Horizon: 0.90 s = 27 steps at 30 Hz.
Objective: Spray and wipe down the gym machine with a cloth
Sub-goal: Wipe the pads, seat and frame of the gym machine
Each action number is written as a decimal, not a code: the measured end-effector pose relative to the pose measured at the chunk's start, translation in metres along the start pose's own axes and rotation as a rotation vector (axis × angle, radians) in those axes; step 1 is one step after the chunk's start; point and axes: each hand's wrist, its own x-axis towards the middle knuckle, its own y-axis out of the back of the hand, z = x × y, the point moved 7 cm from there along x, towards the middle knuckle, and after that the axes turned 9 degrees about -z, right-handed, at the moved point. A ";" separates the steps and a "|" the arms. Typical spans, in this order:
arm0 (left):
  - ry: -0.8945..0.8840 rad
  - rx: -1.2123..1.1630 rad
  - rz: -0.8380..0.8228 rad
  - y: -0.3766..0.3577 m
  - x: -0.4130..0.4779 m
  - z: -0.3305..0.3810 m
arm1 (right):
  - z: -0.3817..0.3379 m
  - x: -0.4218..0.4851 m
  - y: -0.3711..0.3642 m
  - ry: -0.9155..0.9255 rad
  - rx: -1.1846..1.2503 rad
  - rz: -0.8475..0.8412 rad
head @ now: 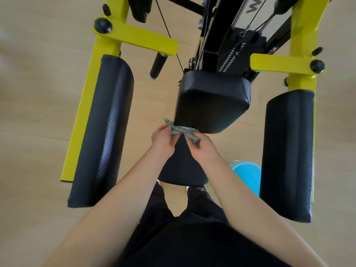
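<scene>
Over the dark trousers point(192, 237), both bare arms reach forward and meet. The left hand point(162, 143) and the right hand point(202, 149) each pinch an end of the green cloth point(182, 131) in curled fingers point(166, 130), so its long axis runs side to side between them. Just beyond the fingers, the cloth seems to touch the lower edge of the machine's black back pad point(212, 101). Both hands look equally near it. The next wipe probably runs up that pad. No spray bottle shows.

One head-worn wide-angle view looks steeply down, close over both forearms, at the gym machine point(212, 101).
</scene>
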 end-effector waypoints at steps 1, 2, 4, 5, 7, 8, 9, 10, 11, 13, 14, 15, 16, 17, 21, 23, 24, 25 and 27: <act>-0.031 0.005 0.008 0.004 -0.004 0.003 | -0.004 -0.006 0.001 0.015 0.097 -0.025; -0.060 0.012 0.014 0.005 -0.011 0.008 | -0.011 -0.013 -0.001 0.041 0.190 -0.051; -0.134 -0.008 -0.041 0.001 -0.029 0.020 | -0.022 -0.028 -0.012 -0.013 0.640 -0.128; -0.173 0.007 -0.109 -0.003 -0.037 0.025 | -0.027 -0.035 -0.015 -0.032 0.780 -0.169; -0.236 0.076 -0.235 -0.017 -0.063 0.035 | -0.041 -0.049 -0.019 0.013 0.844 -0.221; -0.270 0.130 -0.292 -0.023 -0.074 0.039 | -0.047 -0.053 -0.020 0.058 0.806 -0.236; -0.312 0.198 -0.337 -0.027 -0.084 0.043 | -0.054 -0.059 -0.021 0.106 0.745 -0.240; -0.360 0.276 -0.370 -0.031 -0.092 0.046 | -0.059 -0.064 -0.022 0.161 0.644 -0.238; -0.410 0.348 -0.396 -0.033 -0.097 0.050 | -0.065 -0.069 -0.022 0.209 0.529 -0.220; -0.477 0.464 -0.415 -0.033 -0.101 0.056 | -0.080 -0.081 -0.020 0.333 0.256 -0.139; -0.498 0.497 -0.418 -0.032 -0.101 0.059 | -0.088 -0.087 -0.018 0.404 0.113 -0.090; -0.517 0.524 -0.416 -0.032 -0.102 0.063 | -0.097 -0.094 -0.016 0.486 -0.031 -0.043; -0.538 0.549 -0.404 -0.031 -0.103 0.066 | -0.105 -0.101 -0.015 0.568 -0.165 -0.003; -0.562 0.560 -0.376 -0.029 -0.105 0.071 | -0.113 -0.107 -0.015 0.643 -0.285 0.033; -0.725 0.595 -0.128 -0.023 -0.107 0.095 | -0.137 -0.128 -0.018 0.878 -0.576 0.135; -0.790 0.666 -0.026 -0.026 -0.102 0.108 | -0.143 -0.135 -0.024 0.967 -0.613 0.123; -0.794 0.703 -0.011 -0.031 -0.098 0.112 | -0.145 -0.137 -0.027 1.004 -0.621 0.116; -0.791 0.741 -0.008 -0.036 -0.093 0.115 | -0.147 -0.139 -0.029 1.043 -0.626 0.115; -0.771 0.764 -0.026 -0.045 -0.085 0.117 | -0.152 -0.143 -0.031 1.109 -0.644 0.143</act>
